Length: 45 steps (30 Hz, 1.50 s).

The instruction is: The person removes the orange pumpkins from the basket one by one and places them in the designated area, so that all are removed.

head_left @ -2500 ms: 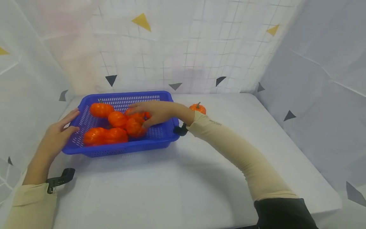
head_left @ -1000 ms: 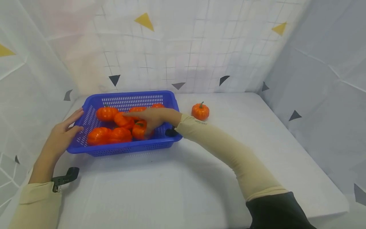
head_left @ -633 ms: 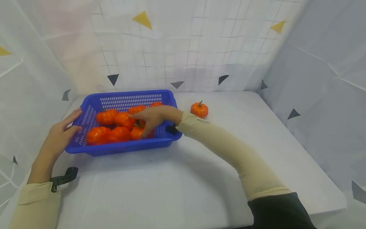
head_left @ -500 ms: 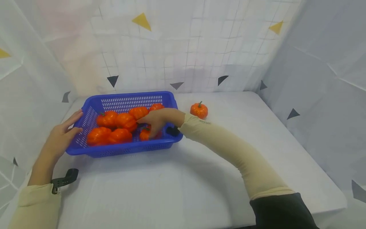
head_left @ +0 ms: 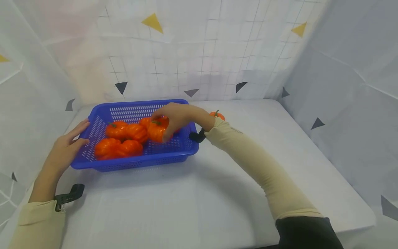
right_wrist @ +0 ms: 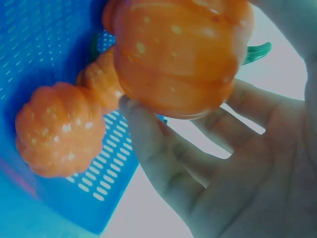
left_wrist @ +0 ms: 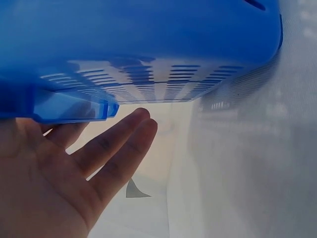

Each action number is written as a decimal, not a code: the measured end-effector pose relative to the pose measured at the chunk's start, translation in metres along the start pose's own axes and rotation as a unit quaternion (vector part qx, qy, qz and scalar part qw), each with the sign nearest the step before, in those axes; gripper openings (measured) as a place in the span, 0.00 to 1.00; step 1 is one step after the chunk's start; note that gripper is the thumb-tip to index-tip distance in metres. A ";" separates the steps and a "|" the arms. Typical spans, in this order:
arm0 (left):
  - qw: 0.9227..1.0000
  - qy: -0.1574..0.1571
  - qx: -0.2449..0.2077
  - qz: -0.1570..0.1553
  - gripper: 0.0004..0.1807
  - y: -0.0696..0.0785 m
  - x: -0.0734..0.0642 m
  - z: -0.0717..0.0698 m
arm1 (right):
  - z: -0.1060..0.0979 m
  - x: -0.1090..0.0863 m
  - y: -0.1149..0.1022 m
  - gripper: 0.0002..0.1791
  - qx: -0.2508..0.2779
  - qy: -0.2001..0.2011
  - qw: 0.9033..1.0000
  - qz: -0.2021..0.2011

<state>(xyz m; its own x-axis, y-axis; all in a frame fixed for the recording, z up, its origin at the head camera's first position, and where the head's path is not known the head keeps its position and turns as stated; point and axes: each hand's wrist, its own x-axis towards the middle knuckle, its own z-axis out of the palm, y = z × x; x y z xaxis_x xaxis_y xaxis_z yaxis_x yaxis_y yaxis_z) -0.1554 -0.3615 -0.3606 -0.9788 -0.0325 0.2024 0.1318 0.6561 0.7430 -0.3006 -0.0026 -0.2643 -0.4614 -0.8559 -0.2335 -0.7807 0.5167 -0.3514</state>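
Note:
My right hand [head_left: 179, 116] grips a small orange pumpkin [head_left: 157, 131] with a green stem, raised over the right part of a blue slotted basket [head_left: 164, 157]. In the right wrist view, fingers curl along the pumpkin's side, and other pumpkins [right_wrist: 60, 130] sit in the basket behind it. Several more, such as a front pumpkin [head_left: 106, 148], crowd the basket's left and middle. My left hand [head_left: 62, 150] lies at the basket's left rim. Its fingers [left_wrist: 119, 158] look straight in the left wrist view, beside the basket's outer wall.
One more pumpkin [head_left: 218, 115] stands on the white table [head_left: 242, 145] right of the basket, partly behind my right forearm. White sheet walls with dark and yellow triangles rise at the back and both sides.
My right hand first reached among the pumpkins, then took one near the basket's front right and raised it up and back. Neighbouring pumpkins shifted slightly. The left hand has stayed at the rim.

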 end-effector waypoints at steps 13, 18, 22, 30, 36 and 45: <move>1.000 0.001 0.002 -0.010 0.32 0.002 -0.001 0.001 | -0.009 -0.037 0.014 0.44 0.097 0.104 0.990 -0.005; 1.000 0.002 0.000 -0.008 0.32 0.002 -0.001 0.000 | -0.010 -0.050 0.019 0.45 0.121 0.146 0.982 0.005; 1.000 0.003 -0.002 -0.008 0.32 0.001 -0.001 0.001 | -0.009 -0.058 0.023 0.46 0.139 0.171 0.975 0.015; 1.000 0.001 -0.004 -0.009 0.32 0.000 -0.001 0.001 | -0.004 -0.074 0.037 0.44 0.177 0.217 0.960 0.026; 1.000 -0.001 -0.002 -0.013 0.32 0.000 -0.001 0.002 | -0.002 -0.089 0.044 0.44 0.195 0.256 0.945 0.055; 1.000 -0.002 -0.004 -0.014 0.32 0.001 0.000 0.001 | 0.003 -0.108 0.055 0.43 0.214 0.318 0.918 0.101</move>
<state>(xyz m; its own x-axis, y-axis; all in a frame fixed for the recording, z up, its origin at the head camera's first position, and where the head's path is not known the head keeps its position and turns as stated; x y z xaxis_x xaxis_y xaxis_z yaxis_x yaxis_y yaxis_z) -0.1550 -0.3596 -0.3607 -0.9825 -0.0483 0.1797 0.1060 0.6485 0.7538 -0.2918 0.1184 -0.2610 -0.8372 -0.5107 0.1958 -0.4782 0.5096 -0.7152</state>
